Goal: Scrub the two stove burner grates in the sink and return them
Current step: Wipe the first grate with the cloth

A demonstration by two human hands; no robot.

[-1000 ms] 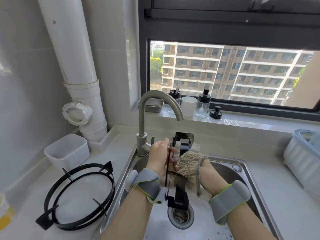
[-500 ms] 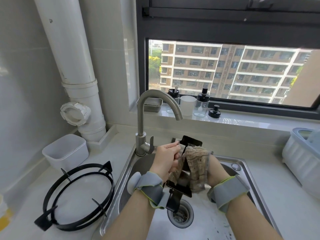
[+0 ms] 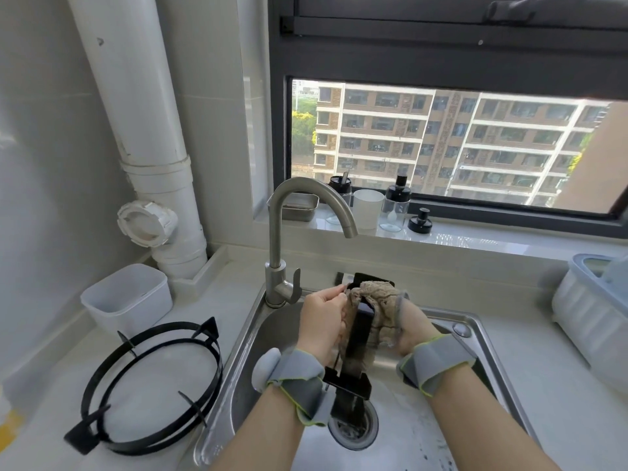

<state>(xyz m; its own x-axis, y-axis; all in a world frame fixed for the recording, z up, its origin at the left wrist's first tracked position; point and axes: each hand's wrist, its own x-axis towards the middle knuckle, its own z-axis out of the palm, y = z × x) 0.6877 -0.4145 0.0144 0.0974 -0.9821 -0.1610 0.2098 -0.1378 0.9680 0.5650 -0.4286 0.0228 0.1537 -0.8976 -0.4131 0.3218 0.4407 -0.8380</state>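
Grip of the left hand [image 3: 321, 322] curls round a black grate [image 3: 356, 338], upright over the sink [image 3: 272, 336]. The right hand [image 3: 414, 329] clutches a cloth [image 3: 377, 299] against it.

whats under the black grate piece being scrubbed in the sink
The round metal drain strainer of the steel sink lies below the black grate; its lower end hides part of the strainer.

One head-worn wide-angle cam; faces forward and down over sink [image 3: 445, 316]; left hand [image 3: 321, 321], right hand [image 3: 413, 329] close, low centre; window [image 3: 441, 144] across top; counter [image 3: 40, 368] at left.
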